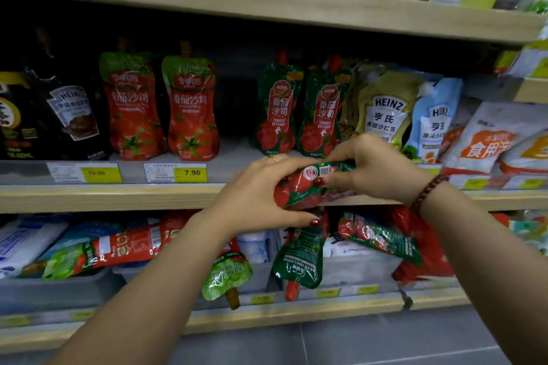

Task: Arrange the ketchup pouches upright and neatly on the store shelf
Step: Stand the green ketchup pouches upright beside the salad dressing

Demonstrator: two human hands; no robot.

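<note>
One ketchup pouch (308,184), sideways before the middle shelf (118,198) edge, is gripped by the left hand (261,195) and right hand (370,169) together. At 12 o'clock from it two green pouches (278,109) stand upright; at 10 o'clock, two red pouches (191,107)

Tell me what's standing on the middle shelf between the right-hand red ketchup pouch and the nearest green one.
Nothing: in the head view the middle shelf is bare between the red ketchup pouch and the green pouch.

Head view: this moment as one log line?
left hand, right hand: gripping red-green plastic ketchup pouch, lying sideways | wooden shelf: not yet placed
</note>
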